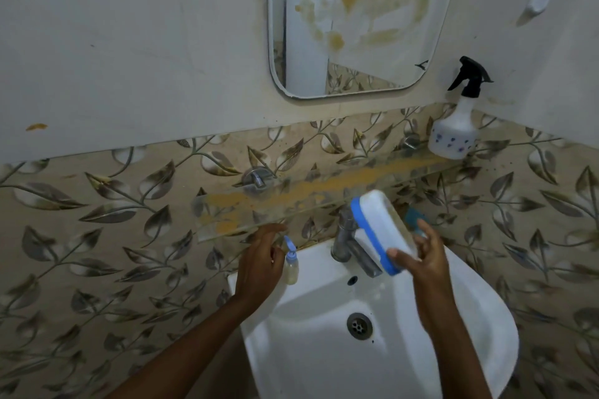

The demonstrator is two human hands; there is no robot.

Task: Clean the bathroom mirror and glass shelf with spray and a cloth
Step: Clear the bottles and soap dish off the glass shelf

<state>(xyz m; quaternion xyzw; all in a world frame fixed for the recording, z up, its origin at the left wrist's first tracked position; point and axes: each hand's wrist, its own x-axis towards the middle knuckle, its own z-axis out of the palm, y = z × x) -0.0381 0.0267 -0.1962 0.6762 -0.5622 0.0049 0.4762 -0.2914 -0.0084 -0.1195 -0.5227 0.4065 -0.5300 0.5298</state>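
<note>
Fully upright spray bottle (453, 134), head topmost.

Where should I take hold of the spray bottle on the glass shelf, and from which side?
Grip the spray bottle by its narrow neck, just under the black trigger head, coming from the front left. Walls stand close behind it and to its right, and the lever seems to point left, towards that approach.

Leaf-patterned tile wall (97, 236) — white plaster (129, 42) above, white basin (308, 350) below
</note>
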